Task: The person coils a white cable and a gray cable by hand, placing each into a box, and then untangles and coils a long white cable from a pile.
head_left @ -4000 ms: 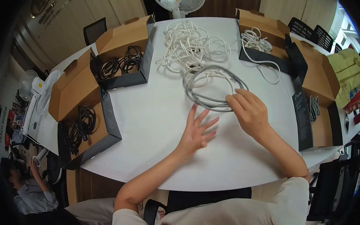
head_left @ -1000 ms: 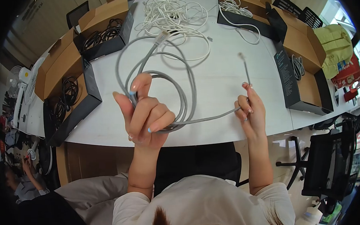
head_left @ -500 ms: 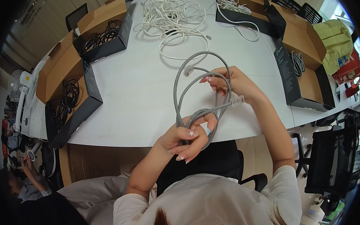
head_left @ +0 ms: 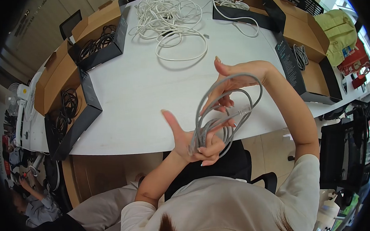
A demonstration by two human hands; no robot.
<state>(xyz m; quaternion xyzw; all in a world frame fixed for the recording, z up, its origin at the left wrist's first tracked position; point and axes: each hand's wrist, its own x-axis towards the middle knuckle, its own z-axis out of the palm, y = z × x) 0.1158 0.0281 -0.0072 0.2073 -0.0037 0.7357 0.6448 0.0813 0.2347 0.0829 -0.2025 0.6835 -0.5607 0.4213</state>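
Note:
A grey network cable [head_left: 200,112] is coiled in several loops above the near edge of the table. My left hand [head_left: 194,144] has its fingers curled round the bottom of the coil, its thumb stretched away to the upper left. One clear plug [head_left: 244,110] shows at the right side of the loops; a second clear end [head_left: 190,149] seems to lie against the left palm. Among the upper loops is my right hand [head_left: 233,80], thumb raised and fingers apart, with cable crossing in front of it. Its fingertips are partly hidden by the loops.
A tangled pile of white cables [head_left: 169,18] lies at the table's far side. Open boxes hold black cables [head_left: 68,103] on the left, a grey cable bundle [head_left: 300,57] on the right and white cable [head_left: 230,1] at the back. A black chair [head_left: 241,160] stands below the table edge.
The coil has tightened and shifted right, and its loose end is gathered in. My left thumb has lifted off the cable. My right hand has turned, its pinch opened and thumb raised.

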